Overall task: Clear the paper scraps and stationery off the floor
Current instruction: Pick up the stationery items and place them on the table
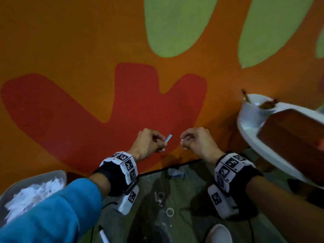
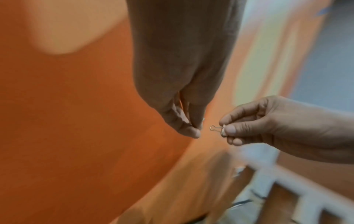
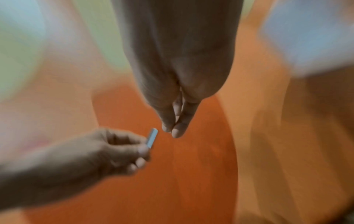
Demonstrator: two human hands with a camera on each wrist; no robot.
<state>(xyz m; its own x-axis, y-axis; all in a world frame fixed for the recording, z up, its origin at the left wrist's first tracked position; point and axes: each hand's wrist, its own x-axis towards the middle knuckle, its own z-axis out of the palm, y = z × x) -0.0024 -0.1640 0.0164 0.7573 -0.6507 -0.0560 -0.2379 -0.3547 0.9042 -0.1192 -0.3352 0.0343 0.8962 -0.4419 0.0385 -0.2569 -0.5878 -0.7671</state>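
An orange floor (image 1: 70,41) with red and green shapes fills the head view. A white table (image 1: 249,127) sits at the right edge, and a grey bin of white paper scraps (image 1: 35,193) at the lower left. At lower centre, the left hand (image 1: 147,143) pinches a small pale blue strip (image 1: 168,138). Just beside it, not touching, the right hand (image 1: 198,140) pinches a small binder clip (image 2: 220,130) between thumb and fingers.

text: none legible | wrist bands (image 1: 126,165): black-and-white coded markers only
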